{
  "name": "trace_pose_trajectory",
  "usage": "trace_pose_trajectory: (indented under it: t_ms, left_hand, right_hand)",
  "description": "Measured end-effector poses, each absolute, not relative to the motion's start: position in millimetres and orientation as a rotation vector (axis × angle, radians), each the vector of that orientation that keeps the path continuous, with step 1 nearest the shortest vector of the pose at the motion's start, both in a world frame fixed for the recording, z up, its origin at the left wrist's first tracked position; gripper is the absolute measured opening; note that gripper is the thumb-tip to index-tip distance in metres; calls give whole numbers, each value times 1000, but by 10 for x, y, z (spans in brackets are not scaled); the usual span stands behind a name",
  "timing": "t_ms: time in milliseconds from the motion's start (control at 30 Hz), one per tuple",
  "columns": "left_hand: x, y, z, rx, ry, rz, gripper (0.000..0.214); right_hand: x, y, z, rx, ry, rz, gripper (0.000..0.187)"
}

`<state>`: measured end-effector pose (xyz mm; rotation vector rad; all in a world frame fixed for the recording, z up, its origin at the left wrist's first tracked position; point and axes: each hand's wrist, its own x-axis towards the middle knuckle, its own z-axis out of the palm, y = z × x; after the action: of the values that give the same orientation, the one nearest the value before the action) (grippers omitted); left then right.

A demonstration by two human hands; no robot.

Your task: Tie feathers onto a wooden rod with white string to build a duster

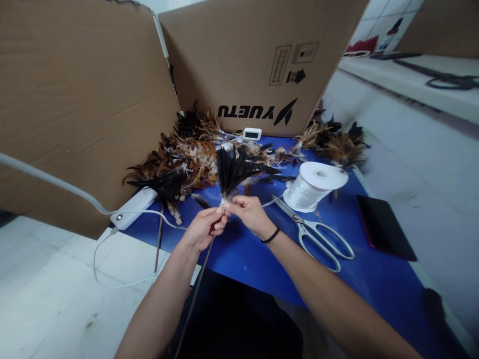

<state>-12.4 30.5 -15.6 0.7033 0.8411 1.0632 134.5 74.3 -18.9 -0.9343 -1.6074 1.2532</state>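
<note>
Right at the near edge of the blue tabletop [258,267], both hands were closed in on one small spot; the left hand [205,229] pinched the pale neck of an upright bunch of glossy black feathers [230,172], and its curled fingers seemed to steady the long, thin brown stick [196,291] slanting out below; the right hand [250,213] met it there, thumb and forefinger pressed together at that neck; a narrow white strand [273,200] ran from the white spool [305,192] to behind the right hand, so whether those fingers held it, one could not tell; good work here seemed to call for a firm left pinch, quills level and stick centred, with steady light tension on the strand; a slack grip might have let the feathers twist; the silver metal scissors [298,218] lay near, clear of both wrists.
</note>
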Motion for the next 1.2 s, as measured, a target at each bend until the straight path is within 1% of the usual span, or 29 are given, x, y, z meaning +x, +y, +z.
trace_pose_trajectory:
  t_ms: [200,400,500,633,700,767,867,933,1067,1200]
  left_hand:
    - [-37,255,-152,790,985,1205,26]
    - [7,252,-185,859,1142,1259,30]
    - [39,260,-260,944,1242,1298,33]
    - [82,255,-316,1109,1399,1345,36]
    - [101,243,-298,1242,1509,1340,38]
    - [123,226,-262,1410,1625,1323,40]
    - [164,200,-216,1620,1744,1309,39]
    - [187,189,-200,1627,1755,1302,36]
    - [185,194,-175,1262,1537,1303,26]
    - [97,231,-113,849,1151,1272,30]
  right_hand:
    - [1354,732,-198,-1003,-1704,1084,30]
    - [1347,678,-181,-955,-1865,715,24]
    - [1332,647,-163,-959,-1910,628,25]
    - [1317,630,-155,-979,-1937,596,30]
    - [1309,640,-171,-1002,-1908,634,33]
    - [1299,660,-201,-1053,-1819,746,33]
    - [1283,687,-244,-1102,-1639,960,29]
    - [1273,693,-251,-1085,-1550,1064,27]
    - [1264,688,-214,-1050,-1433,1192,25]
    - [1283,703,-177,-1002,-1395,1264,24]
